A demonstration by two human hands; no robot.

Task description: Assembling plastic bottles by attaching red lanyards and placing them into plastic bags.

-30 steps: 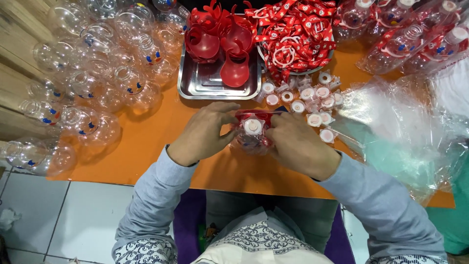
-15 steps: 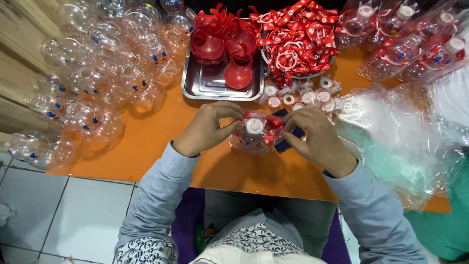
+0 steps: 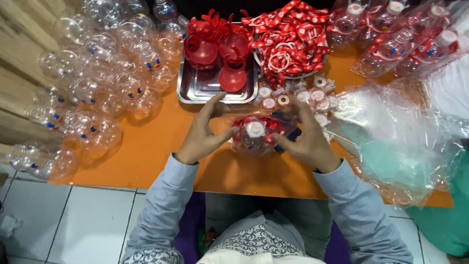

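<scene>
Both hands hold one clear plastic bottle with a white cap and a red strap around its neck, just above the orange table. My left hand grips its left side with thumb and fingertips, the other fingers spread upward. On the bottle's right side my right hand pinches the red strap. Just beyond the bottle lie several loose white caps.
A metal tray holds red funnel-shaped pieces. Beside it a bowl is heaped with red straps. Empty clear bottles pile up at the left. Bagged finished bottles and crumpled clear plastic bags fill the right.
The bottle has stayed between both hands. My left fingers have lifted and spread off it, and my right hand has shifted around the strap.
</scene>
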